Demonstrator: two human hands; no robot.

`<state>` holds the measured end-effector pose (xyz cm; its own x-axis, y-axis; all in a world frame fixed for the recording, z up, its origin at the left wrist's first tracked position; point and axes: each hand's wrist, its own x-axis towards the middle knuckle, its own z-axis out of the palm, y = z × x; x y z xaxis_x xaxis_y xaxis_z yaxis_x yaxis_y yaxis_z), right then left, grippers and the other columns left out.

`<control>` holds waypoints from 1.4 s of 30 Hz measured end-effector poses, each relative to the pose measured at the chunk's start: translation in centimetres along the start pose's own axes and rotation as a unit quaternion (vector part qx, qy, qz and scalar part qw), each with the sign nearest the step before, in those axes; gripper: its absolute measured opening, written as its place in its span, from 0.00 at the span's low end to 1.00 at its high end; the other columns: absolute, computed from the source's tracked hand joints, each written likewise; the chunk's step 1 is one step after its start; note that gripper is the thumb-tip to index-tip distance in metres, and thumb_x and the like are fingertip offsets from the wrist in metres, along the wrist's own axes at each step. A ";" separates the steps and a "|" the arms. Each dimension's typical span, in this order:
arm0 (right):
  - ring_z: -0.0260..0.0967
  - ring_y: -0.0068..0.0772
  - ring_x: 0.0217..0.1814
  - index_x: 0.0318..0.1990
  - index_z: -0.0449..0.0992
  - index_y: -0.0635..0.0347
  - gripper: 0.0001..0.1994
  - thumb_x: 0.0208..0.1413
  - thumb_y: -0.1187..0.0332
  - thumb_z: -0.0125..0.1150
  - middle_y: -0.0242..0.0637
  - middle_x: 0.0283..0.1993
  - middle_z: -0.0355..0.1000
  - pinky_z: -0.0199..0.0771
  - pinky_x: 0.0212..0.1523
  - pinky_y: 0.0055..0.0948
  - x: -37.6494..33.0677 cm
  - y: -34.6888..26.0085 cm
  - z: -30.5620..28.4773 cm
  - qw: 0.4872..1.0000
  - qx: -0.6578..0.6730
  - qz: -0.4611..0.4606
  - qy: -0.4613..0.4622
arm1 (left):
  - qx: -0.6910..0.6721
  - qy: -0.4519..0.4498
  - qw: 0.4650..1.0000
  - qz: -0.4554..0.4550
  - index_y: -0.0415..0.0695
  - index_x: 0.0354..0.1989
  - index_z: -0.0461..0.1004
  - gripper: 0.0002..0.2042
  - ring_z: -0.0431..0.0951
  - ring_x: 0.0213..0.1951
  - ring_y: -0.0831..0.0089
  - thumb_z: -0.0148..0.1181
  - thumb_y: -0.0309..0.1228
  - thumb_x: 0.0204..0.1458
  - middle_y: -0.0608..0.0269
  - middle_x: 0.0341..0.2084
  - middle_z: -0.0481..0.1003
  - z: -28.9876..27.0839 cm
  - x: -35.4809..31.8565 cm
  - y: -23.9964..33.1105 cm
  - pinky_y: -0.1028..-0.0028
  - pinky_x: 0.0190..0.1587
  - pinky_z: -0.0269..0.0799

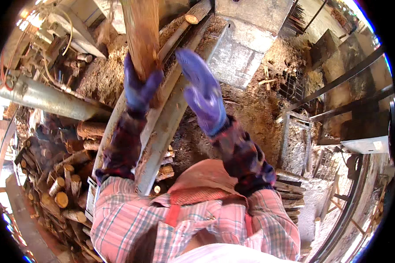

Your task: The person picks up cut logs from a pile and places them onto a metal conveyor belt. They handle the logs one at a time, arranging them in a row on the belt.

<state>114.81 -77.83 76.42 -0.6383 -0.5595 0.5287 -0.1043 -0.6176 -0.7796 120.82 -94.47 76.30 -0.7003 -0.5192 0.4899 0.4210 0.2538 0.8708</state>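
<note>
A thick brown log [141,37] rises from my left hand to the top edge of the view. My left hand [140,90], in a purple-blue glove, is closed around the log's near end, with fingers on its left side and the thumb on its right. My right hand [202,94], gloved the same way, is held up to the right of the log, apart from it. Its fingers are stretched out flat, and it holds nothing. Below both hands runs a long metal trough [164,120], with another cut log [192,18] at its far end.
Several cut logs [61,199] are heaped at the left, below a metal pipe [48,98]. A metal sheet [237,57] lies beyond my right hand. Sawdust [285,57] covers ground nearby. Dark metal bars [338,81] cross the right side, and stacked wood [290,195] sits beside my right elbow.
</note>
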 end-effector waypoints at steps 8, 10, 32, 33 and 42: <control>0.62 0.42 0.57 0.54 0.70 0.56 0.18 0.55 0.68 0.55 0.48 0.52 0.66 0.62 0.56 0.38 -35.7 3.2 -17.9 0.762 -0.587 0.271 -0.045 | 0.594 -0.171 0.786 -0.021 0.41 0.61 0.59 0.48 0.75 0.42 0.63 0.67 0.58 0.31 0.57 0.43 0.73 -4.5 12.1 -26.5 0.63 0.45 0.71; 0.70 0.39 0.41 0.48 0.73 0.60 0.15 0.57 0.62 0.53 0.43 0.38 0.72 0.69 0.42 0.37 -48.1 0.8 -16.5 0.709 -0.373 0.460 0.384 | 0.525 -0.272 0.806 0.015 0.42 0.58 0.61 0.36 0.68 0.52 0.58 0.68 0.38 0.38 0.51 0.50 0.68 -4.4 15.1 -30.7 0.65 0.53 0.65; 0.63 0.33 0.24 0.26 0.76 0.63 0.22 0.47 0.47 0.64 0.36 0.22 0.70 0.63 0.25 0.36 -92.7 -13.3 -7.6 0.252 -0.109 0.387 0.880 | 0.390 -0.696 0.601 -0.053 0.45 0.24 0.72 0.09 0.68 0.25 0.75 0.56 0.37 0.49 0.67 0.21 0.69 38.4 -35.5 -24.7 0.70 0.28 0.64; 0.66 0.35 0.27 0.31 0.76 0.64 0.24 0.46 0.47 0.64 0.39 0.27 0.72 0.66 0.29 0.38 -95.3 -14.7 -10.7 0.249 -0.128 0.409 0.868 | 0.293 -0.737 0.603 -0.083 0.44 0.24 0.70 0.06 0.66 0.26 0.76 0.61 0.30 0.45 0.69 0.22 0.66 38.9 -42.6 -23.2 0.71 0.30 0.64; 0.64 0.48 0.59 0.57 0.60 0.57 0.43 0.36 0.44 0.71 0.46 0.57 0.66 0.67 0.55 0.46 -109.1 -18.3 -31.4 0.088 -0.110 0.586 0.798 | 0.143 -0.776 0.432 -0.436 0.40 0.57 0.63 0.22 0.66 0.55 0.70 0.58 0.23 0.53 0.58 0.53 0.68 43.3 -62.5 -6.0 0.72 0.59 0.60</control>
<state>162.37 11.84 22.48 0.4152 0.7312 -0.5412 0.8465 -0.5284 -0.0645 137.09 -28.20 42.17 -0.1574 0.5975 -0.7863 -0.3253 0.7204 0.6125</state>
